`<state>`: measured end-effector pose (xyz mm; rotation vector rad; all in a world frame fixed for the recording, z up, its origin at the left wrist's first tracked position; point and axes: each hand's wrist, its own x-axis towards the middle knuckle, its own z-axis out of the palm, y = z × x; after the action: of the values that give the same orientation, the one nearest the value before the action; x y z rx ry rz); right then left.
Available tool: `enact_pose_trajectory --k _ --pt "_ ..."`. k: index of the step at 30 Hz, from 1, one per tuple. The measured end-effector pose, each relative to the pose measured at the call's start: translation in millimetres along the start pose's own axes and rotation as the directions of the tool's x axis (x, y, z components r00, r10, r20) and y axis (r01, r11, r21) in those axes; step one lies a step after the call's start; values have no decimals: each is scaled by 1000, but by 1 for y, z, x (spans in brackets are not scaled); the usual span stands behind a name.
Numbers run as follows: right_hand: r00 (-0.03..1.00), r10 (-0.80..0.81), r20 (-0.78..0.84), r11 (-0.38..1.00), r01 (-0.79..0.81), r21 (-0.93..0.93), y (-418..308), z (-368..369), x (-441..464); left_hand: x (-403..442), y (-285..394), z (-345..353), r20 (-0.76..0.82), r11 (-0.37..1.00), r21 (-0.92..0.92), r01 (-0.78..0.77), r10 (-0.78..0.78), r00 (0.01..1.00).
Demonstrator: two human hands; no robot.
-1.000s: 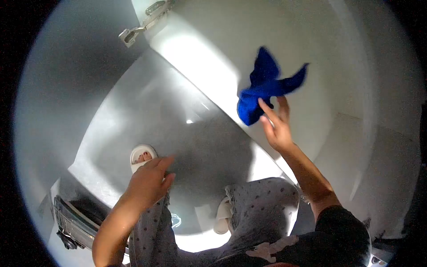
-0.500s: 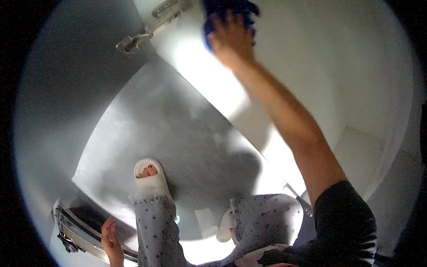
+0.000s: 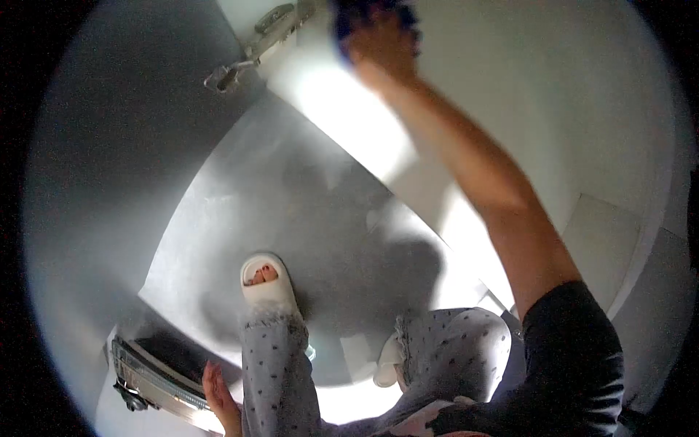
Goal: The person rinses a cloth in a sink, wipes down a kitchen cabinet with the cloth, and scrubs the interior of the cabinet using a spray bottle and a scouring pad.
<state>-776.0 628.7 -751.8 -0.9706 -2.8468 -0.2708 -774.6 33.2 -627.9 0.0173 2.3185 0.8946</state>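
My right hand (image 3: 386, 47) presses a dark blue cloth (image 3: 344, 22) against a pale wall-like panel (image 3: 495, 80) at the top of the view. Its fingers lie over the cloth, and part of the cloth is cut off by the top edge of the picture. My left hand (image 3: 220, 397) is low at the left beside my knee, empty, with fingers stretched upward. Near that hand is a long curved edge (image 3: 164, 375) with a glossy strip and a dark knob-like part (image 3: 131, 397).
A metal fitting (image 3: 255, 54) juts out at the upper left, by the panel's corner. Grey floor (image 3: 306, 197) spreads beneath me, with my foot in a white slide sandal (image 3: 268, 288) on it. A pale ledge (image 3: 604, 233) stands at the right. Bright light glares on the panel's lower part.
The whole view has shifted slightly, so floor, feet and left hand appear further right. My right hand stays on the blue cloth, a little higher in the picture.
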Motion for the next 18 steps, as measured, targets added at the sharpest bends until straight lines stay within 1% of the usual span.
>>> enact_pose_trajectory --k 1,2,3,4,5,6,7,8,9,10,11,12,13,14,15,16,18 --pt "977 -30 -211 984 67 168 -23 9 -27 4 -4 -1 40 993 -89 73 -70 997" --pt "989 -128 -77 946 144 289 -38 -14 -60 4 -6 4 14 989 -116 97 -96 995" --pt "983 -174 -57 897 182 403 -42 -38 -92 7 -2 7 2 982 -160 101 -102 995" --pt "978 -209 19 883 181 432 -35 -48 -116 9 3 10 -12 974 -202 103 -107 994" --pt "968 -247 54 886 203 418 -17 -63 -141 12 10 8 -14 976 -195 98 -103 995" --pt "941 -258 220 894 146 423 1 -77 -165 15 18 7 0 995 -92 26 -26 1000" --pt "908 -253 333 914 111 390 20 -83 -196 17 21 5 24 999 9 -46 46 999" --pt "892 -264 368 932 137 336 43 -79 -239 17 17 5 27 999 10 -46 46 999" --pt "874 -275 401 944 167 283 65 -74 -281 17 9 7 18 994 -91 -65 67 998" --pt "873 -269 407 946 161 282 65 -70 -291 18 5 6 10 978 -191 -84 87 996" --pt "876 -211 433 962 108 250 64 -68 -300 15 10 12 -15 983 -184 -15 12 1000" --pt "875 -154 460 974 55 220 54 -81 -291 17 15 17 -7 984 -178 -8 7 1000" --pt "882 -106 459 981 16 195 36 -78 -266 15 20 20 9 991 -128 -49 50 999" --pt "908 -82 412 970 -22 241 12 -80 -220 14 24 24 29 992 -85 -91 94 995" --pt "967 -118 224 952 46 303 -7 -71 -184 19 19 26 6 964 -142 -223 226 974" --pt "986 -129 103 938 88 335 -26 -58 -155 25 24 28 27 966 -144 -215 221 975" --pt "999 -43 29 960 33 278 -56 -45 -121 31 46 33 45 969 -17 -247 247 968"
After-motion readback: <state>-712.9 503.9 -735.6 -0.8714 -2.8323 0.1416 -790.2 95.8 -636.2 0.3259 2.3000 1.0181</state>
